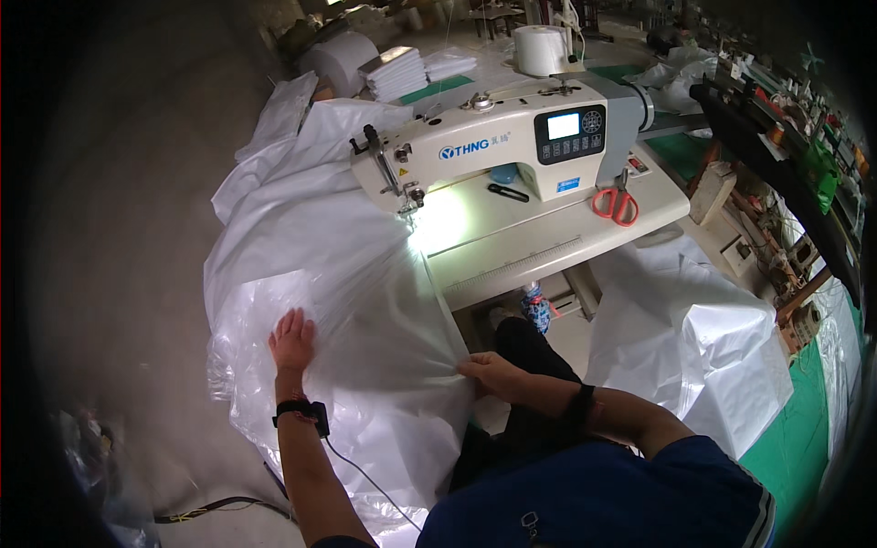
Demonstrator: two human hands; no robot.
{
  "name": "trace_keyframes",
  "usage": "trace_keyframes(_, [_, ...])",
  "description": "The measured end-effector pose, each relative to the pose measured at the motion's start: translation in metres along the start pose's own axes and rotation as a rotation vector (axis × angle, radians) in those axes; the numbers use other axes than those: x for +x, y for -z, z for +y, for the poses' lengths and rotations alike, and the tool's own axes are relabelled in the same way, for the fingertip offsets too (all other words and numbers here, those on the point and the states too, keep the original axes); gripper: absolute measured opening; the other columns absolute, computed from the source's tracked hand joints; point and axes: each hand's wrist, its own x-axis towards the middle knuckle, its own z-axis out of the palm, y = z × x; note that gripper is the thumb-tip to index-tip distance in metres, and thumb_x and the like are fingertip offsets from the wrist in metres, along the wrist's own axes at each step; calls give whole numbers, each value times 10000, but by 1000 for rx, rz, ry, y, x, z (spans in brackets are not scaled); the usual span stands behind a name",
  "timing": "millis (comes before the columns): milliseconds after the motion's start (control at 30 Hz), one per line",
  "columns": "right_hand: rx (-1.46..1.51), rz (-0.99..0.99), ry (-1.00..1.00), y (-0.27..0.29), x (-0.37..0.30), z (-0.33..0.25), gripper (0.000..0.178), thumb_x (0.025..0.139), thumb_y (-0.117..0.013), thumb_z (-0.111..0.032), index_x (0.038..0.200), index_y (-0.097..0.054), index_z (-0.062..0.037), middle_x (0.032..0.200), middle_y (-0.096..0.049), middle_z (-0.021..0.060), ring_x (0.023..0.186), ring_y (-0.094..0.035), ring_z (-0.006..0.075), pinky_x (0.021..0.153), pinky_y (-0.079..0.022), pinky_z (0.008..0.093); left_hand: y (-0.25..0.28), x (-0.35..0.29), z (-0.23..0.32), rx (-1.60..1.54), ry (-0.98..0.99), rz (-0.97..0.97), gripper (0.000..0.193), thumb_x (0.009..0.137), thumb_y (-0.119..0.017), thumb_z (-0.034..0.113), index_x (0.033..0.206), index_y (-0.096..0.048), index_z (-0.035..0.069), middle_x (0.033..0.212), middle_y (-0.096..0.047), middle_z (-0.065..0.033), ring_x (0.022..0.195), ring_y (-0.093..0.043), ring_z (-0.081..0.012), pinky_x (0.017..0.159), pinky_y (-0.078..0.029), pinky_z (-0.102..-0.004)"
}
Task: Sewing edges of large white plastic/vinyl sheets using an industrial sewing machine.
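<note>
A large white plastic sheet (pixel 375 329) drapes over the left end of a white sewing machine (pixel 498 137) and hangs toward me. Its upper part passes beneath the lit needle area, where glare hides the stitching point. My left hand (pixel 292 342) lies flat on the sheet with its fingers stretched out, beside a crinkled clear plastic layer (pixel 260 315). Lower down, my right hand (pixel 491 374) pinches the sheet's right edge between thumb and fingers. That edge runs taut from the hand up to the needle.
Red-handled scissors (pixel 616 206) and small black thread snips (pixel 508 193) lie on the machine bed. More white sheeting (pixel 685 338) hangs at the right. Behind the machine are a thread cone (pixel 541 50), folded white stacks (pixel 395 75) and a large roll (pixel 342 60). A cable trails from my left wrist.
</note>
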Motion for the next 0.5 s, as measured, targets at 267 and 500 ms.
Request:
trace_keyframes(267, [-38, 56, -54, -6, 5, 2, 294, 868, -545, -241, 1040, -566, -2, 894, -606, 75, 736, -586, 177, 650, -495, 304, 44, -9, 76, -306, -229, 286, 242, 787, -590, 213, 939, -610, 26, 949, -622, -149, 885, -584, -312, 792, -446, -427])
trace_keyframes(500, [-445, 52, -35, -6, -9, -16, 302, 885, -494, -243, 1015, -552, 24, 857, -603, 104, 763, -599, 189, 667, -498, 328, 32, 2, 143, 12, -130, 149, 109, 767, -570, 151, 828, -604, 68, 930, -588, -94, 907, -546, -260, 779, -420, -405])
